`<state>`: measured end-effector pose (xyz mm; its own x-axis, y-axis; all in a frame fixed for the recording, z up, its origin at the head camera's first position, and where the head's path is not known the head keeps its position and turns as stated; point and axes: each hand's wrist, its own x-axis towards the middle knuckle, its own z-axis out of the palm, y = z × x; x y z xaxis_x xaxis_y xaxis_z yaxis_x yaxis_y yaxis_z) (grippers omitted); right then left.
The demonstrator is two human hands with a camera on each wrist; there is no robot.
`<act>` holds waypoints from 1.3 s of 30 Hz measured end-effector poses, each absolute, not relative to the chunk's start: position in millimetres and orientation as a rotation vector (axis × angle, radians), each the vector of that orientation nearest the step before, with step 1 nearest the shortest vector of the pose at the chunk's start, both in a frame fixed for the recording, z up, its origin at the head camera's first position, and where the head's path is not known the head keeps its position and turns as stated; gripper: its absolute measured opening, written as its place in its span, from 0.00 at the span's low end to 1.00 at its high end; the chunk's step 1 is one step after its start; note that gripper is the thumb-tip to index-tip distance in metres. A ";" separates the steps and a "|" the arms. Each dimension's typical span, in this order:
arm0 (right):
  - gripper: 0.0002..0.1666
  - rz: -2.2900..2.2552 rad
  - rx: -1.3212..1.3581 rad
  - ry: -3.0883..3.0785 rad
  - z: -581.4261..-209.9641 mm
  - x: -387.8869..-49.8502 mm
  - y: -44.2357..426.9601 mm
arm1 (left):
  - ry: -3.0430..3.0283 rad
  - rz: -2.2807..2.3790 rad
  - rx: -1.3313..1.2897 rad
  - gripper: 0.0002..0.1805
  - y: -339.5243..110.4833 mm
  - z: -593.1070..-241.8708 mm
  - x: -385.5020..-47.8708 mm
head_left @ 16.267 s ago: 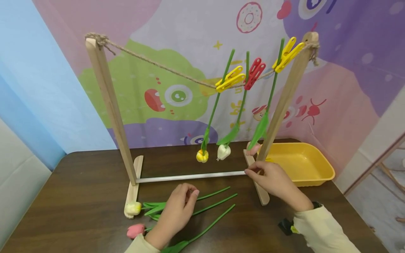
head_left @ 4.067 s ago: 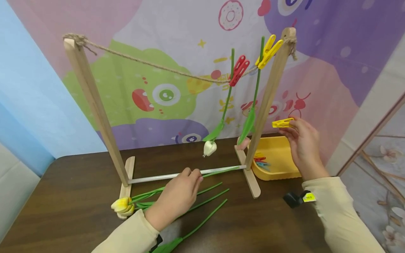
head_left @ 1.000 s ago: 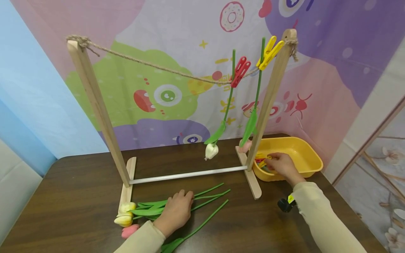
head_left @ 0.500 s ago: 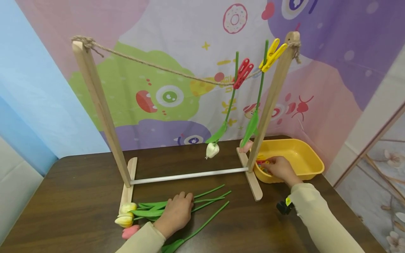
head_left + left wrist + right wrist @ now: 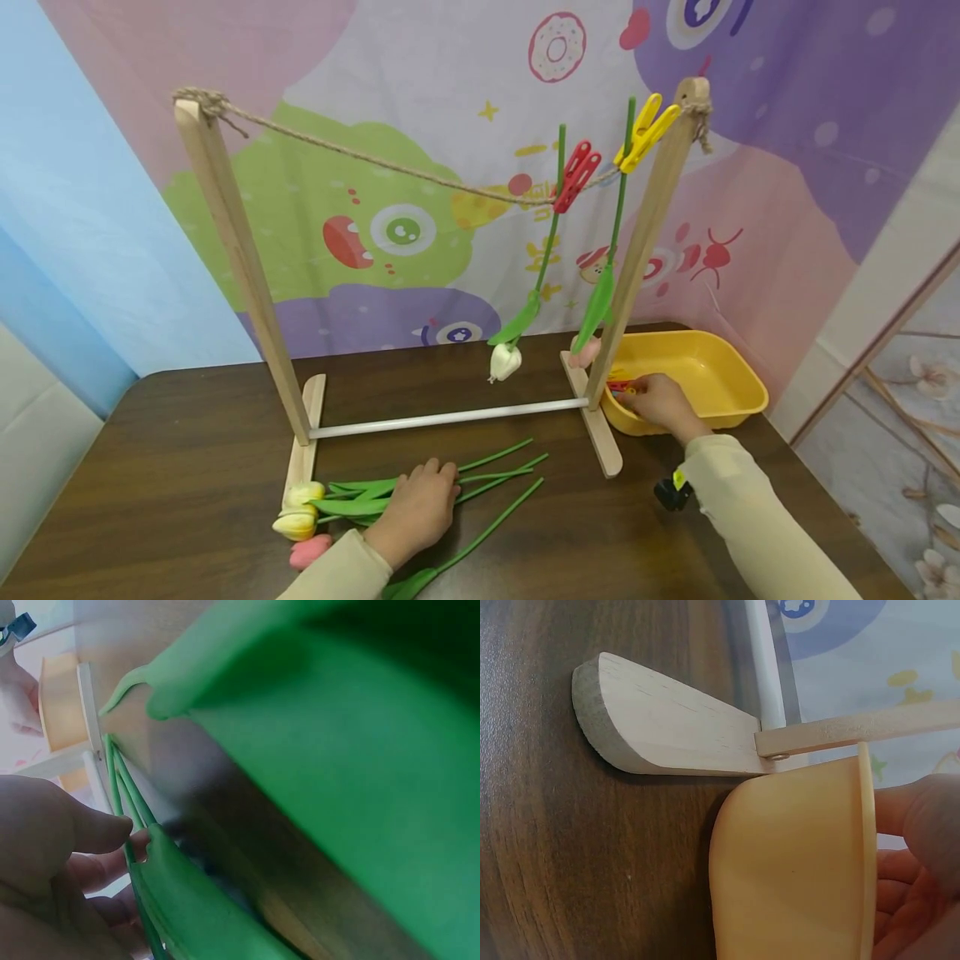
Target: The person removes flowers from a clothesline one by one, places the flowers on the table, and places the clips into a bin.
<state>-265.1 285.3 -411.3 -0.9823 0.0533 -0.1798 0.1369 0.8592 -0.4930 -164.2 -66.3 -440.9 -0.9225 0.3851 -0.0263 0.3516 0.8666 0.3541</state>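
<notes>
My left hand [image 5: 420, 510] lies on a bunch of artificial tulips on the table, its fingers relaxed over the green stems [image 5: 495, 454]. In the left wrist view its thumb touches a stem. Yellow-white tulip heads [image 5: 296, 523] and a pink one [image 5: 310, 552] lie to its left. My right hand [image 5: 663, 404] reaches into the yellow basin [image 5: 716, 379], fingertips down at the small pile of clothespins [image 5: 618, 386]. In the right wrist view the basin wall hides the fingertips. Whether they pinch a clothespin cannot be made out.
A wooden stand with a left post [image 5: 243, 267] and right post [image 5: 652, 225] carries a twine line [image 5: 405, 169]. A red clothespin [image 5: 577, 177] holds a white tulip [image 5: 505, 362] upside down. A yellow clothespin [image 5: 647, 137] holds a pink tulip [image 5: 585, 352] by the right post.
Since the earliest frame, a yellow tulip and its yellow clothespin have left the line. The tulip now lies with the others. My right hand lowered a yellow clothespin into the basin.
</notes>
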 end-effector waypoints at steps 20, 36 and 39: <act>0.26 -0.605 0.102 2.779 -403.2 -266.2 296.1 | 2.997 0.541 0.550 0.03 -66.1 -443.0 -164.1; 0.22 -0.517 0.057 2.747 -404.7 -274.7 300.1 | 2.984 0.536 0.524 0.04 -70.4 -444.6 -164.1; 0.19 -0.523 0.056 2.736 -405.3 -274.4 299.9 | 2.971 0.542 0.521 0.04 -70.6 -444.8 -163.9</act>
